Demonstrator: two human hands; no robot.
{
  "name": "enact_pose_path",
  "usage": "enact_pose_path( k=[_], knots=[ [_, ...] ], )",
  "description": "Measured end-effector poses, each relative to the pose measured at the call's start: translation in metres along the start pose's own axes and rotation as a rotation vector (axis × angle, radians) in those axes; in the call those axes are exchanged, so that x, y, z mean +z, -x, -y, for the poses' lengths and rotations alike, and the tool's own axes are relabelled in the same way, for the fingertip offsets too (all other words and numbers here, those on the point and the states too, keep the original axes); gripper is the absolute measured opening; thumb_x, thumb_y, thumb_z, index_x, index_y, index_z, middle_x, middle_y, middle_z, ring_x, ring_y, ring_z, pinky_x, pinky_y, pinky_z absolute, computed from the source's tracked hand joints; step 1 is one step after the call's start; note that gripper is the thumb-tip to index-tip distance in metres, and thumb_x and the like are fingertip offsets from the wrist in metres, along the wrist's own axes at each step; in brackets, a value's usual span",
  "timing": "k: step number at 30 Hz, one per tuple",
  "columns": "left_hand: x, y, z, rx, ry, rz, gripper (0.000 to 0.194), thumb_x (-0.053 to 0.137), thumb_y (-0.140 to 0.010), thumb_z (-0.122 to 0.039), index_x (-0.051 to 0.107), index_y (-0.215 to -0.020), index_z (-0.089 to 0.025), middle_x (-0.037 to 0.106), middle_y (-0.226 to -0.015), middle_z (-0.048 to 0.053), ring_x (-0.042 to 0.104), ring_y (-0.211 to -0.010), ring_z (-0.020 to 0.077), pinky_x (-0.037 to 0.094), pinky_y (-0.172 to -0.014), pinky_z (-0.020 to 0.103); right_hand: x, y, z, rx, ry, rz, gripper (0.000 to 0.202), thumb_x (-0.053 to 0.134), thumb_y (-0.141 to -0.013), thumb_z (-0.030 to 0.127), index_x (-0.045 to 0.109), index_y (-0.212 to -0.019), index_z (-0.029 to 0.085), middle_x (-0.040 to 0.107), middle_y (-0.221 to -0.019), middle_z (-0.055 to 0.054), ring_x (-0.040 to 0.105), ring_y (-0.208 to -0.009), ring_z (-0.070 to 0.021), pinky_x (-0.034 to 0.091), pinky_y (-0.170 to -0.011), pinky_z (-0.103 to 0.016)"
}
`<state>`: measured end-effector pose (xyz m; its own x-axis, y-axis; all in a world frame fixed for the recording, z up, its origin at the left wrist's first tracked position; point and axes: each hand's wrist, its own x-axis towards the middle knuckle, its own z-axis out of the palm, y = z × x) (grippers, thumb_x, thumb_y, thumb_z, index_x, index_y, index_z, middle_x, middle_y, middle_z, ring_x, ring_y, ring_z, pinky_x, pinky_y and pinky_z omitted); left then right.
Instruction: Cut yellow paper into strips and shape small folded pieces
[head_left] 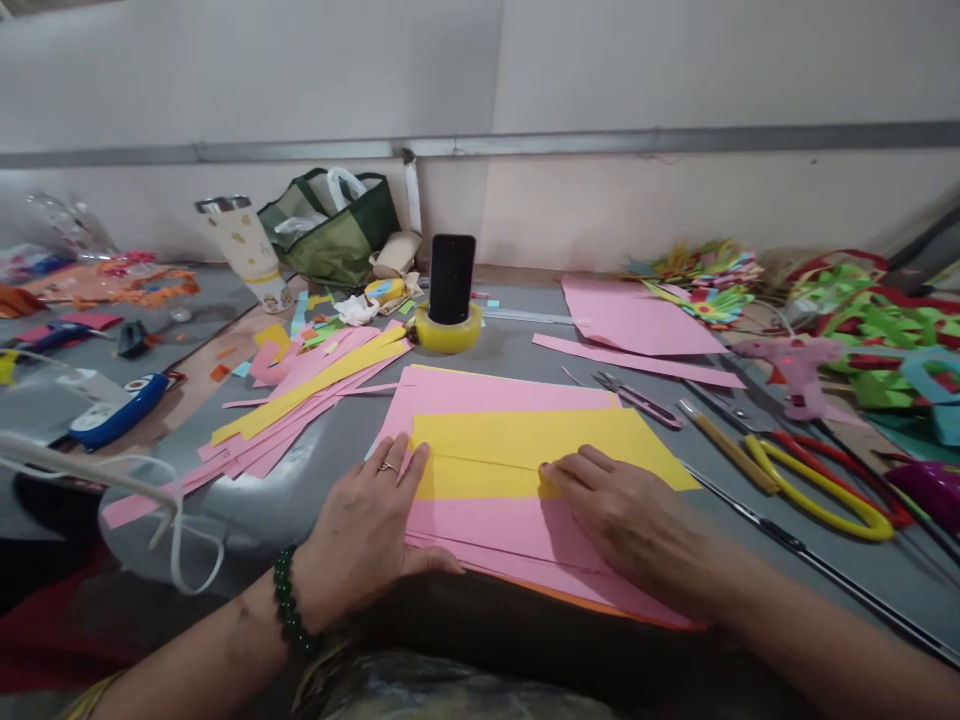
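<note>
A yellow sheet of paper [517, 432] lies on a stack of pink paper sheets [487, 525] at the table's near edge. A line like a fold or overlapping edge runs across the yellow sheet. My left hand [367, 510], with a ring and a green bead bracelet, rests flat at the left end of the stack. Its fingers are stretched out, and the index fingertip touches the yellow sheet. On the right, my right hand [622, 500] is closed, its bent fingers pressed onto the yellow sheet at that line. Its palm side is hidden.
Pink and yellow paper strips [300, 400] lie at left. A phone [452, 278] stands in a tape roll [448, 330] behind the stack. Thread snips [637, 400], a wooden-handled tool [727, 447], scissors [821, 490] and a pink glue gun [799, 370] lie at right.
</note>
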<state>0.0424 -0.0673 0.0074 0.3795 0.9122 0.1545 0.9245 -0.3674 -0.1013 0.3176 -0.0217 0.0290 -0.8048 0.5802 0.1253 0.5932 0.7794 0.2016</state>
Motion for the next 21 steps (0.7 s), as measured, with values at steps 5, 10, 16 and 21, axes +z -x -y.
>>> enact_pose_path(
  k=[5, 10, 16, 21],
  knots=[
    [0.001, 0.003, -0.003, -0.051, 0.033, -0.024, 0.103, 0.033, -0.067, -0.085, 0.041, -0.138, -0.011, 0.04, -0.142, 0.02, 0.04, -0.128, 0.0348, 0.042, -0.097, 0.046, -0.015, -0.03, 0.009, 0.027, 0.123, 0.167, 0.053, 0.043, -0.085, 0.008, 0.038, -0.136, 0.02, 0.062, -0.073, -0.004, 0.053, -0.056, -0.0166, 0.028, -0.048, -0.028],
    [-0.002, 0.003, -0.008, -0.093, 0.051, 0.012, 0.096, 0.041, -0.071, -0.08, 0.041, -0.138, -0.012, 0.037, -0.144, 0.019, 0.036, -0.131, 0.0325, 0.041, -0.098, 0.044, -0.015, -0.07, 0.024, -0.139, 0.197, 0.082, 0.034, 0.049, -0.086, 0.013, 0.053, -0.119, 0.022, 0.061, -0.084, -0.007, 0.055, -0.074, -0.0207, 0.03, -0.052, -0.03],
    [-0.003, 0.002, -0.008, -0.104, 0.075, 0.035, 0.096, 0.041, -0.071, -0.079, 0.039, -0.139, -0.011, 0.034, -0.145, 0.018, 0.033, -0.133, 0.0321, 0.039, -0.1, 0.044, -0.009, -0.062, 0.031, -0.178, 0.242, 0.099, 0.014, 0.054, -0.08, 0.009, 0.061, -0.091, 0.015, 0.059, -0.087, -0.009, 0.052, -0.073, -0.0212, 0.034, -0.05, -0.032],
    [-0.002, 0.003, -0.008, -0.1, 0.058, 0.036, 0.095, 0.042, -0.071, -0.078, 0.039, -0.139, -0.011, 0.034, -0.145, 0.018, 0.033, -0.133, 0.0325, 0.039, -0.1, 0.044, -0.005, -0.027, 0.022, -0.093, 0.27, 0.105, 0.015, 0.053, -0.077, 0.004, 0.061, -0.081, 0.015, 0.058, -0.084, -0.009, 0.05, -0.072, -0.0216, 0.036, -0.05, -0.032]
  ],
)
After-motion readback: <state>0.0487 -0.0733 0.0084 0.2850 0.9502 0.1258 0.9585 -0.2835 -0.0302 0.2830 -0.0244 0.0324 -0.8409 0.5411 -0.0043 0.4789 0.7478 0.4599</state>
